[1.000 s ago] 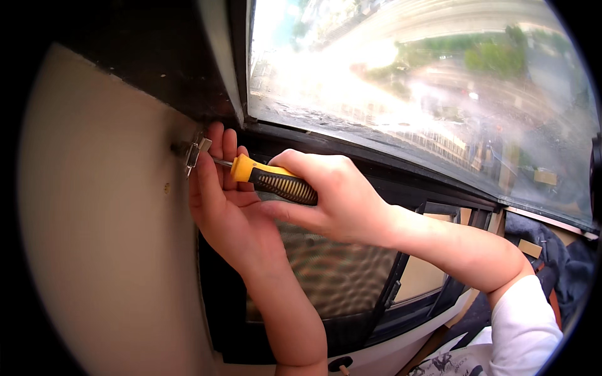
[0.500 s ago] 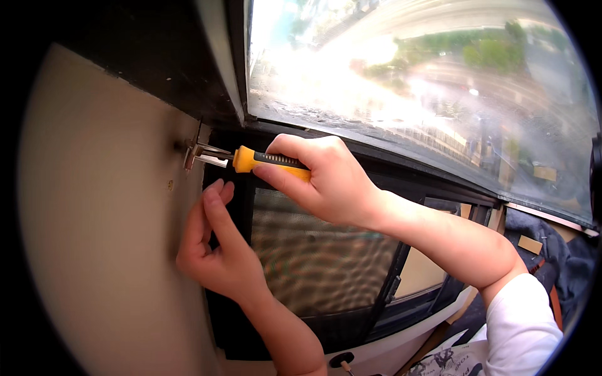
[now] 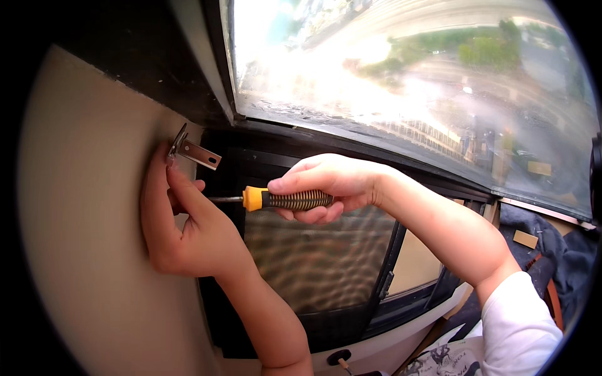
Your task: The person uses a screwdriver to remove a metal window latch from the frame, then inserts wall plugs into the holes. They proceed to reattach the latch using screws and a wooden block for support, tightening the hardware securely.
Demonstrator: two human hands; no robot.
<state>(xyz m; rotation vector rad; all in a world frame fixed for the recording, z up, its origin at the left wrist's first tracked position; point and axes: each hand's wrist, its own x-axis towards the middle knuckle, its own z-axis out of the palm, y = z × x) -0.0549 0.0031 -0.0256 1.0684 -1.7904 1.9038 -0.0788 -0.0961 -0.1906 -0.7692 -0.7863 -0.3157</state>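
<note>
A small L-shaped metal bracket (image 3: 199, 154) with a slotted arm is at the pale wall, close under the dark upper ledge. Its plate leans at an angle. My left hand (image 3: 195, 235) reaches up along the wall, thumb and forefinger pinched on the lower edge of that plate; the exact contact is partly hidden. In my right hand (image 3: 329, 188) is a screwdriver (image 3: 254, 198) with a yellow and black ribbed handle, fingers wrapped round it. Its shaft points left, below the bracket and apart from it, and the tip is hidden behind my left hand.
A large bright window pane (image 3: 401, 88) fills the upper right. Below it sits a dark frame with a mesh panel (image 3: 313, 263). Dark blue cloth (image 3: 527, 219) with a small tan block (image 3: 525, 239) on it lies at the right. A black round knob (image 3: 338, 357) shows at the bottom.
The screwdriver has come away from the bracket and dropped lower in my right hand, whose grip has turned. My left hand has risen to the bracket, which now sits tilted.
</note>
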